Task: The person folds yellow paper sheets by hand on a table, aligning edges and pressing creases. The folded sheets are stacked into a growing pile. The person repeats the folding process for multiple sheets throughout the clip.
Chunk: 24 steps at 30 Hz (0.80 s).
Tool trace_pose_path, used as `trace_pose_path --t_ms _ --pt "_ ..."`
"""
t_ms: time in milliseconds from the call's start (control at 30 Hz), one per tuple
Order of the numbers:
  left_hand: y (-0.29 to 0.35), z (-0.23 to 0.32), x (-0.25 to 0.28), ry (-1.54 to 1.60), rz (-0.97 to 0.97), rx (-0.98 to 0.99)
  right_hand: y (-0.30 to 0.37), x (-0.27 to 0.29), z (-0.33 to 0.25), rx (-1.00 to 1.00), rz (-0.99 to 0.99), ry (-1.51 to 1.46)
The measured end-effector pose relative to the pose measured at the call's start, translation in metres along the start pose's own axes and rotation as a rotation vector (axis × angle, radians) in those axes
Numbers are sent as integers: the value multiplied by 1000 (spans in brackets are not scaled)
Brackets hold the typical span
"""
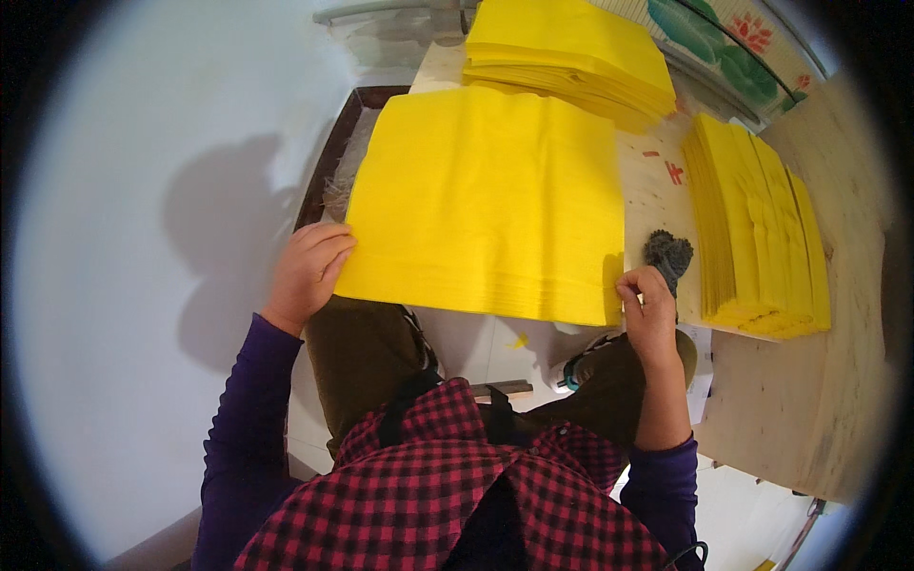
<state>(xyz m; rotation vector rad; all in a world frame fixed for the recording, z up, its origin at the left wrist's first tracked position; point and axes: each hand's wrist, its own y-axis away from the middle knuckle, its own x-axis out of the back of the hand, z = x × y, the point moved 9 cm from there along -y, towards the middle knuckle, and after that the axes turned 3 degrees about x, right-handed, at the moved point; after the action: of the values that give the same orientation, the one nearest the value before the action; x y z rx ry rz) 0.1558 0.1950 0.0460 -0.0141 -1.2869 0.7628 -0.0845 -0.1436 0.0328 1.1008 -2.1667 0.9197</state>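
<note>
A wide stack of yellow cloth-like sheets [486, 209] lies in front of me, its near edge reaching over my lap and showing several thin layers. My left hand [309, 271] pinches the near left corner between thumb and fingers. At the near right corner, my right hand [649, 309] is closed, its fingertips against the side edge. Behind lies a thicker yellow stack [571, 57], partly covered by the front one. Another yellow stack [757, 228], in several bundles, sits to the right.
A dark grey glove-like bundle [669, 255] lies on the pale wooden board [652, 205], close to my right hand. A white wall [171, 285] rises on the left. A wooden panel [800, 409] stands at the right. A yellow scrap [518, 341] is on the floor.
</note>
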Motion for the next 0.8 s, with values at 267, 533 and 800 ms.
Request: trace_pose_path --t_ms 267,533,800 --pt "4 -1 4 17 14 53 1 -2 2 5 -14 -17" --pt "-15 52 6 18 15 -125 3 4 -2 39 20 -19" --pt "-31 82 -21 65 -33 -170 4 10 -14 61 55 -8"
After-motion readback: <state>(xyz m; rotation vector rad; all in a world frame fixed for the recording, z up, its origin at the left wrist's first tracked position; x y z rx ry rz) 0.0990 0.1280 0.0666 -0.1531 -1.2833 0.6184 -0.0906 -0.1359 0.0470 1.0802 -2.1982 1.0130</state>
